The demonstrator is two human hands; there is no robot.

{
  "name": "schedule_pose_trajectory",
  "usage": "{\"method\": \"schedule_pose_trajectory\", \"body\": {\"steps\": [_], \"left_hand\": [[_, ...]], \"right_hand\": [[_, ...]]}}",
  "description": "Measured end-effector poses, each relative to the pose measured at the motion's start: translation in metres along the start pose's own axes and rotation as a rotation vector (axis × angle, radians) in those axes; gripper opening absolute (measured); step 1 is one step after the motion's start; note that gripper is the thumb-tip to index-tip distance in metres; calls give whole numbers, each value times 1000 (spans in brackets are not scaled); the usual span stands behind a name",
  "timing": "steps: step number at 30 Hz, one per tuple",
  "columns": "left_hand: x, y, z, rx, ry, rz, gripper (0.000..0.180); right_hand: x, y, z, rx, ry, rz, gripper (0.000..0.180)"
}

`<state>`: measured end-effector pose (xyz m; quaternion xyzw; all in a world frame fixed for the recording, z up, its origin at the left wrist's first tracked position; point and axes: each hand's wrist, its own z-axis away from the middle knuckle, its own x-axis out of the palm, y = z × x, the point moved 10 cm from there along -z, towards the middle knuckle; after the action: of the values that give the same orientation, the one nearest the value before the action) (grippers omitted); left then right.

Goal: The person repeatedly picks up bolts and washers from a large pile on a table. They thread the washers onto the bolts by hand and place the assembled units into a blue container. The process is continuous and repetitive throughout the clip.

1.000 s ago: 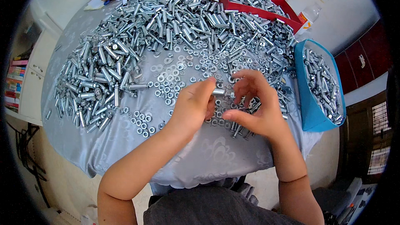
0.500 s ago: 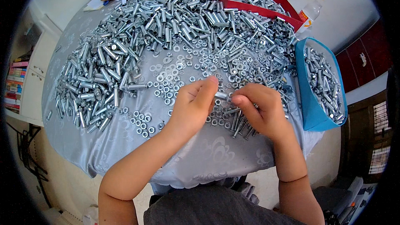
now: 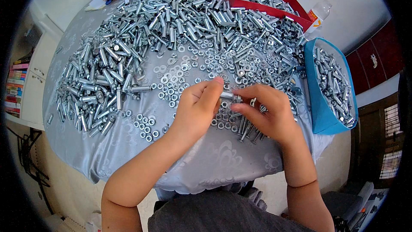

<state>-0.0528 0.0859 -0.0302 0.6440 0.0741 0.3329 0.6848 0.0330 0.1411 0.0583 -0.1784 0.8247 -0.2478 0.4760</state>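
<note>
My left hand (image 3: 199,105) is closed around a silver sleeve anchor (image 3: 226,95), a metal tube on a bolt, held roughly level above the table. Its left part is hidden in my fingers. A nut (image 3: 237,99) shows at the tube's right end. Thumb and forefinger of my right hand (image 3: 268,109) sit on either side of that nut. Another small shiny piece (image 3: 253,102) shows by the curled fingers of that hand, its kind unclear. Below the hands lie loose nuts (image 3: 221,125) and washers (image 3: 185,66); several thin bolts (image 3: 245,134) lie beneath my right hand.
A large heap of metal sleeves (image 3: 171,21) curves across the back and left of the cloth-covered table (image 3: 193,163). A red box (image 3: 296,19) of metal pieces stands at the back right, beside a plastic bottle (image 3: 319,13). A blue fabric bin (image 3: 328,129) with anchors stands at the right edge.
The fingers of my right hand have opened out from a tighter curl, and the nut at the anchor's end now shows between them. My left hand has barely moved.
</note>
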Motion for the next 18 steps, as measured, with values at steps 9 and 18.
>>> {"method": "schedule_pose_trajectory", "body": {"steps": [9,18], "left_hand": [[3,1,2,13,-24,-64,38],[1,5,3,20,-2,-28,39]], "right_hand": [[-4,1,1,34,1,-9,24],[0,0,-3,66,18,-30,23]]}}
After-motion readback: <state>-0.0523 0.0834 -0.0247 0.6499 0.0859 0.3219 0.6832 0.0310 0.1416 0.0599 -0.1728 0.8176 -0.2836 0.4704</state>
